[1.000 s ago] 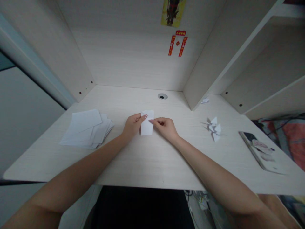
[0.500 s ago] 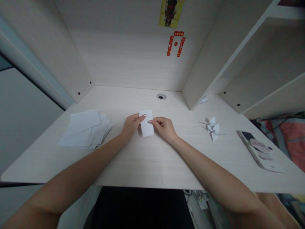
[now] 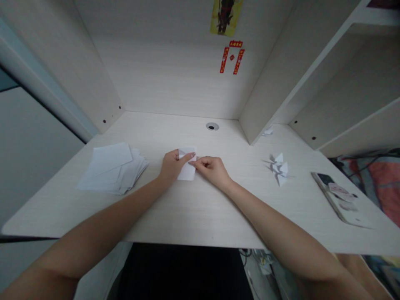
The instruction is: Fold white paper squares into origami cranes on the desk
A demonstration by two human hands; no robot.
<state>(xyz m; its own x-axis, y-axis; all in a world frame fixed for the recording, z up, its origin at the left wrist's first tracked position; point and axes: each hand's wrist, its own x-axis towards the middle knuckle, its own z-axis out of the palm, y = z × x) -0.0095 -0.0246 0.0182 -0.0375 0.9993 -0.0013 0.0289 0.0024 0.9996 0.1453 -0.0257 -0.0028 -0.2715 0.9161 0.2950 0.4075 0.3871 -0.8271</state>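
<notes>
A small folded white paper (image 3: 186, 171) is at the middle of the desk, between my two hands. My left hand (image 3: 173, 165) grips it from the left, its thumb lying across the upper face. With thumb and fingers pinched, my right hand (image 3: 213, 168) holds the right edge; the fingertips partly hide what they grip. A fold shows near the paper's top. To the left lies a loose stack of white paper sheets (image 3: 109, 166). Several small folded white paper figures (image 3: 279, 168) sit together right of my right hand.
A phone (image 3: 339, 198) lies at the desk's right side, with red and grey cloth (image 3: 383, 177) beyond it. A round cable hole (image 3: 212, 126) is near the back panel. An upright divider (image 3: 265, 91) meets the desk at the right rear.
The paper and my right fingertips have shifted slightly left. My left thumb reaches further across the paper, and a flap now shows near its top. Both hands keep hold.
</notes>
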